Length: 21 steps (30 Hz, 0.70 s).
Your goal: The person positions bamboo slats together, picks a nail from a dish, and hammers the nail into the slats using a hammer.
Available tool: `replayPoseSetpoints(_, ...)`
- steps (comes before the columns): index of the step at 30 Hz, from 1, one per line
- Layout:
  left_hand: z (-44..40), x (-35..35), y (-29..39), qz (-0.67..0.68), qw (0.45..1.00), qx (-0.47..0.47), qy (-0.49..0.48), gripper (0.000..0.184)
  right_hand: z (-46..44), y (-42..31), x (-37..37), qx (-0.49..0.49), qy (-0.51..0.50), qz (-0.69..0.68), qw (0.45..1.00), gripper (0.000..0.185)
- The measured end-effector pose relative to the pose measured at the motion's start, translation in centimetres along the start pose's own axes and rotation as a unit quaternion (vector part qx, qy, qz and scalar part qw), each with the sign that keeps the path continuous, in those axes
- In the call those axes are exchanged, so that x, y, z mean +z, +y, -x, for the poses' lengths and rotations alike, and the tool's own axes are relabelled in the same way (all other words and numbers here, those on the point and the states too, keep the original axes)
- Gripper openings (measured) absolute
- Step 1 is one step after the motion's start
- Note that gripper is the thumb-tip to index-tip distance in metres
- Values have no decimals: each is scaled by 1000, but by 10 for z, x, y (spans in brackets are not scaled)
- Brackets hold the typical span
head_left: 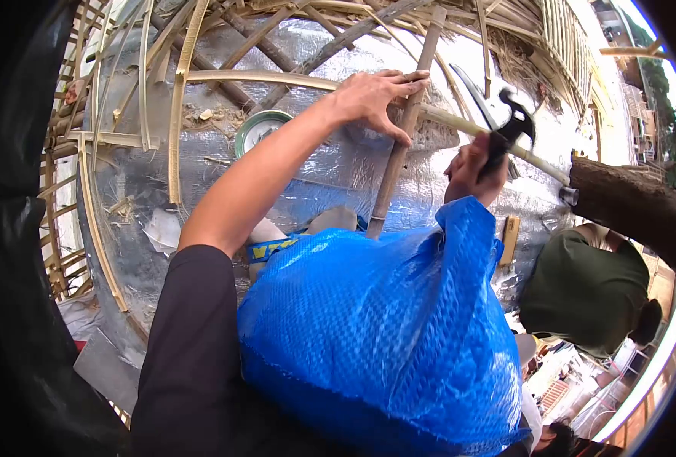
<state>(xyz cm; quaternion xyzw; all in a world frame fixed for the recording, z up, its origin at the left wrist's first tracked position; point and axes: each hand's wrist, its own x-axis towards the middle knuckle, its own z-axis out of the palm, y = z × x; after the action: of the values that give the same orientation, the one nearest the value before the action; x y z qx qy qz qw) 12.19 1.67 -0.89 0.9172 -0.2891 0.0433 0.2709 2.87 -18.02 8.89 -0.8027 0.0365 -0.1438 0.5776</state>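
Note:
My left hand point(372, 103) grips a brown bamboo pole point(390, 179), thumb on the near side and fingers over its far side. The pole runs from the top of the view down to the blue woven plastic sheet point(368, 327) over my lap. In my right hand point(475, 174) is a hammer point(516, 126), its black head raised to the right of the pole. A curved metal blade point(473, 93) shows just left of the hammer head; whether my hand touches it is hidden. A long pale bamboo strip point(262, 77) passes crosswise behind my left hand.
A round green-rimmed container point(264, 122) stands on the silvery floor sheet point(223, 179). Bamboo slats point(176, 137) lie at left, with a dark lattice point(254, 46) behind. A thick log point(627, 198) juts in at right, above a person in a dark green shirt point(581, 289).

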Motion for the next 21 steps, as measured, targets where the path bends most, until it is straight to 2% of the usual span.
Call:
replayPoseSetpoints(1, -1, 2, -2, 11, 1000, 8, 15, 123, 0, 19, 1, -94, 1, -125, 988, 32)
replayPoseSetpoints(3, -3, 0, -3, 26, 999, 19, 13, 124, 1, 63, -3, -91, -86, 93, 988, 34)
replayPoseSetpoints(4, -6, -5, -4, 18, 999, 24, 24, 124, -6, 36, 1, -66, -167, 294, 939, 35)
replayPoseSetpoints(5, 0, -1, 3, 22, 1000, 3, -19, 125, -1, 21, 1, -39, -144, 280, 948, 38)
replayPoseSetpoints(6, -6, 0, 0, 15, 999, -23, -42, 125, -8, 24, -4, 13, -115, 241, 964, 35)
replayPoseSetpoints(7, -3, -4, 1, 12, 999, 21, 22, 124, -9, 17, 1, -24, -58, 82, 995, 34)
replayPoseSetpoints(8, -1, -5, 2, 33, 999, -7, -4, 124, 2, 14, 3, -36, 0, -78, 996, 34)
replayPoseSetpoints(9, -1, -7, -1, 28, 1000, -4, 1, 125, -2, 35, 6, -149, -4, -173, 974, 34)
replayPoseSetpoints(10, -2, -5, 0, 31, 1000, 5, 2, 126, -4, 52, -1, -116, -46, -26, 992, 34)
replayPoseSetpoints(11, -3, 1, 0, 37, 999, 16, 10, 126, -4, 47, 1, -98, -96, 126, 983, 35)
replayPoseSetpoints(12, -3, 4, -4, 38, 999, 25, 22, 127, -10, 38, -2, -40, -175, 308, 934, 37)
replayPoseSetpoints(13, -6, 14, -8, 32, 998, 28, 35, 123, -2, 8, 1, 23, -152, 292, 944, 39)
replayPoseSetpoints(14, -5, 4, -3, 6, 1000, -2, -13, 121, -4, 8, -3, -11, -97, 254, 962, 37)
replayPoseSetpoints(16, 0, -9, 3, 42, 999, -7, -8, 121, 1, 26, -2, -44, 26, 3, 999, 34)
replayPoseSetpoints(18, -4, -1, -2, 26, 1000, 7, -11, 123, -7, 69, -12, -113, -63, 154, 980, 31)
replayPoseSetpoints(19, -2, -5, -1, 37, 999, 13, 3, 122, -8, 62, -6, -156, -100, 220, 958, 29)
replayPoseSetpoints(20, 0, -7, 3, 54, 999, 9, 0, 121, -8, 52, -2, -106, -144, 348, 920, 27)
replayPoseSetpoints(21, 1, 2, 3, 36, 999, 8, -12, 121, -2, 33, -2, -75, -117, 341, 930, 25)
